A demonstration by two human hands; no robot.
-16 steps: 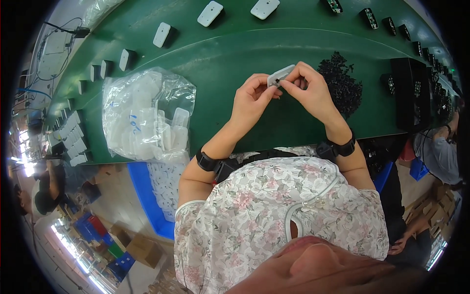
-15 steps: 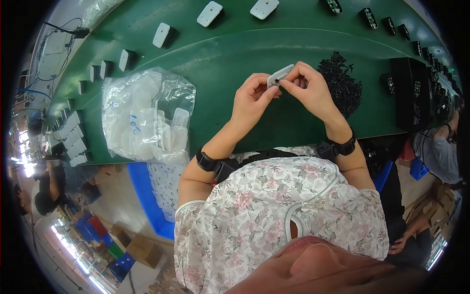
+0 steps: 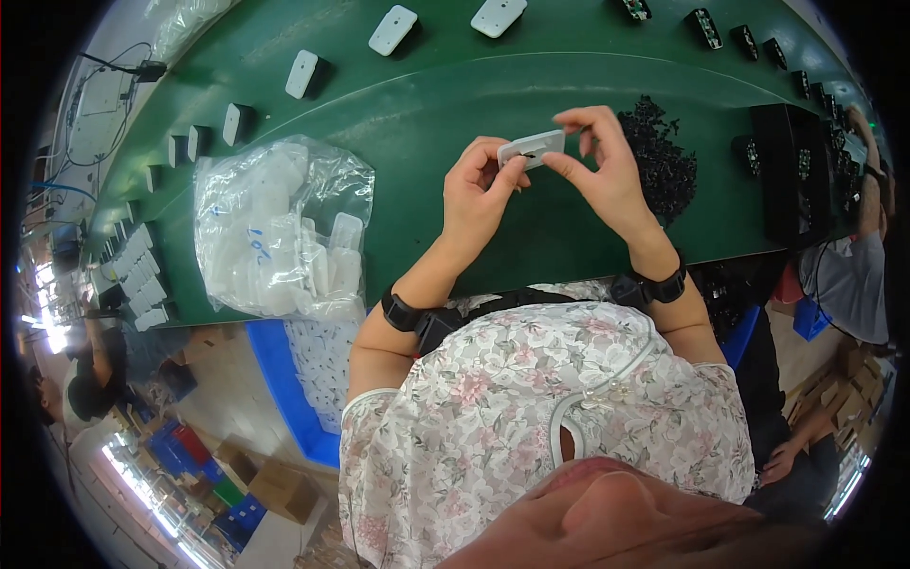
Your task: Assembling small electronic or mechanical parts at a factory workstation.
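Note:
My left hand (image 3: pixel 476 185) grips a white plastic cover (image 3: pixel 547 142), its thumb pressing on the near face. A small black part (image 3: pixel 529 156) shows at the middle of that cover, beside the thumb tip. My right hand (image 3: pixel 603 163) is at the cover's right end, thumb and forefinger spread apart on either side of its edge; whether the thumb touches it I cannot tell. Right of this hand lies a pile of small black parts (image 3: pixel 661 161). To the left of my left hand rests a clear plastic bag (image 3: pixel 275 228) filled with white covers.
White-topped black housings (image 3: pixel 393 28) stand spaced along the far side of the green table (image 3: pixel 427 114). Housings with green circuit boards (image 3: pixel 703 28) continue at the far right. A black box (image 3: pixel 790 175) stands on the right, and a blue bin (image 3: pixel 284 398) is below the table's front edge.
My right thumb and forefinger have parted from their pinch at the black part. The cover has turned flatter and shifted slightly left with my left hand.

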